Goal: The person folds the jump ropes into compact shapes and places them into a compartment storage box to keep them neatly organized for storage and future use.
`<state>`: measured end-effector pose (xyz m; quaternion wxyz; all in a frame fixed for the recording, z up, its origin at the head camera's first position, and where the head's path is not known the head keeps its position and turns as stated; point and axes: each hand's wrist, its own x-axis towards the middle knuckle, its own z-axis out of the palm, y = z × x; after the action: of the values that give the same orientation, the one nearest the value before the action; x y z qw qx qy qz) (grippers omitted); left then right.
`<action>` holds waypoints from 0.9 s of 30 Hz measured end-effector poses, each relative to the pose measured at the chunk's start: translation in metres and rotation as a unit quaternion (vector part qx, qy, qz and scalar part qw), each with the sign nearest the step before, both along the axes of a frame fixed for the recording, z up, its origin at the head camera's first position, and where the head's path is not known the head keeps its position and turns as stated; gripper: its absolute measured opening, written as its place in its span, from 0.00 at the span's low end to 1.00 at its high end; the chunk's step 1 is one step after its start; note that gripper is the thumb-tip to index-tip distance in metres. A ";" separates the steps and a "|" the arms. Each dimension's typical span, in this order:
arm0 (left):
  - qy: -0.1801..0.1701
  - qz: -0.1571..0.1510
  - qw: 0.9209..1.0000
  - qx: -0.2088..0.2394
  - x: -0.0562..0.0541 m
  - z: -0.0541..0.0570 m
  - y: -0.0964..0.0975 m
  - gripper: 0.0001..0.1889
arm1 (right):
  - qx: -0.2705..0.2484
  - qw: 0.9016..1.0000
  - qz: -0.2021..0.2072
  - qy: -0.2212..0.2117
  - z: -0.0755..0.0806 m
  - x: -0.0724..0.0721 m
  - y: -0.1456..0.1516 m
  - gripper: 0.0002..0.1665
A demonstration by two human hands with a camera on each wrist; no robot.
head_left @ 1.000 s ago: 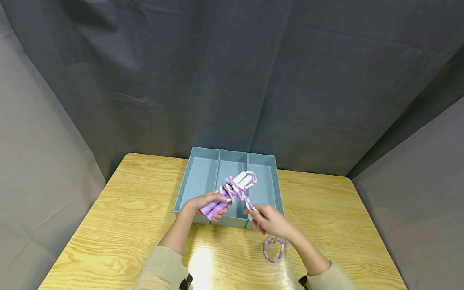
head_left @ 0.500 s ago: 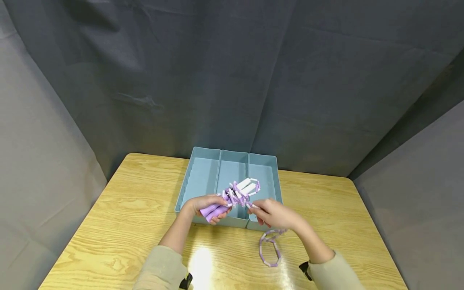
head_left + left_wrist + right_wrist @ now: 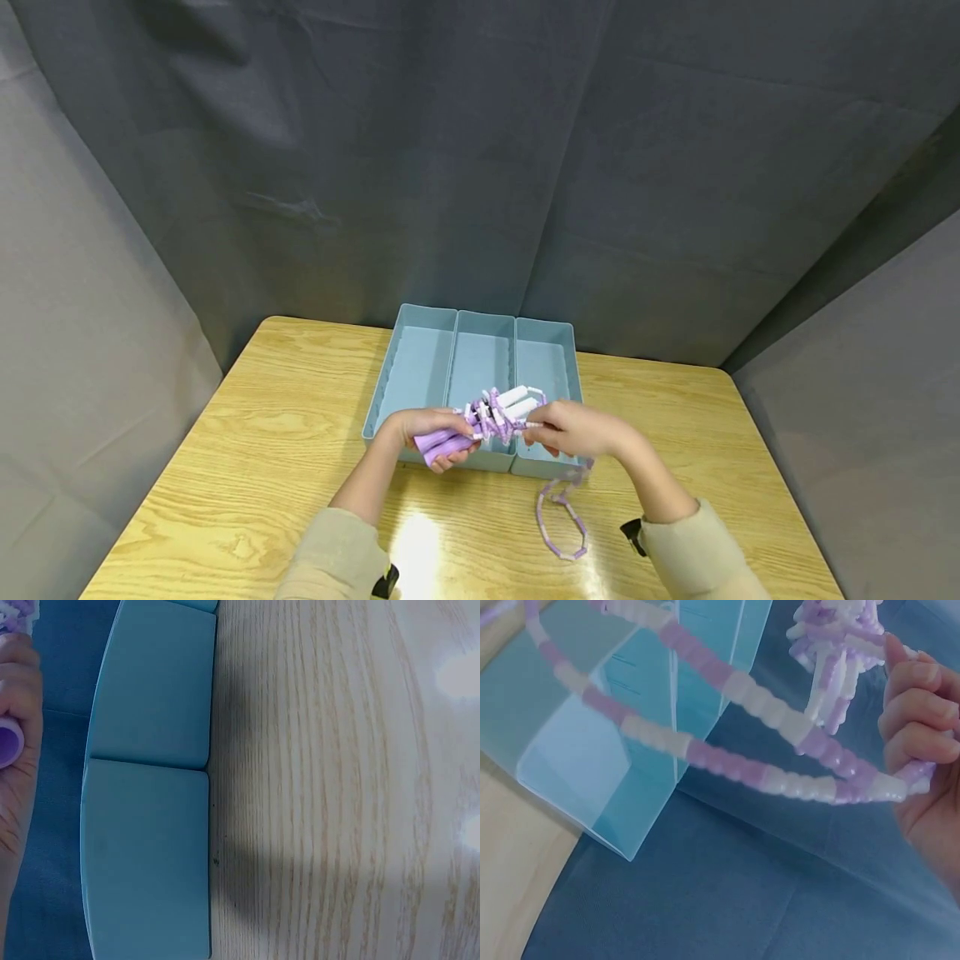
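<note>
A beaded jump rope (image 3: 492,423) in purple and white is wound round its own two handles, which have purple grips (image 3: 438,443) and white ends. My left hand (image 3: 417,423) grips both handles at the purple part, above the tray's front edge. In the left wrist view a hollow purple handle end (image 3: 9,742) pokes out of that hand. At the bundle's right side, my right hand (image 3: 579,427) pinches a strand of the beads. From this hand a loose loop of rope (image 3: 542,518) hangs toward the table; the right wrist view shows its bead strands (image 3: 727,765) close up.
Beneath the hands stands a blue tray (image 3: 417,354) with three long compartments. It sits near the back of a light wooden table (image 3: 285,417). A dark curtain (image 3: 420,167) hangs behind, and grey cloth panels (image 3: 82,333) flank both sides.
My right hand has moved slightly up and right, and the bundle has shifted a little right and down. The dangling loop has swung and now hangs lower. The left hand keeps its grip.
</note>
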<state>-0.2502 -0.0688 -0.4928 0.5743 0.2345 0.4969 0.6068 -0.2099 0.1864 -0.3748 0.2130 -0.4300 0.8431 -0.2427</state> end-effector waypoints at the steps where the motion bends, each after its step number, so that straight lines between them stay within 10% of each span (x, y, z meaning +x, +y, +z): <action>1: 0.001 -0.003 1.000 -0.002 0.000 0.001 0.000 0.12 | -0.002 1.000 0.003 0.004 0.001 -0.001 0.000 0.13; 27: -0.024 -0.082 0.995 -0.043 0.005 0.003 0.005 0.12 | -0.039 0.997 0.026 -0.059 0.000 -0.032 0.003 0.10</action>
<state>-0.2455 -0.0642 -0.4899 0.6433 0.2347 0.4879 0.5413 -0.2424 0.1897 -0.3750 0.2521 -0.4449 0.8073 -0.2945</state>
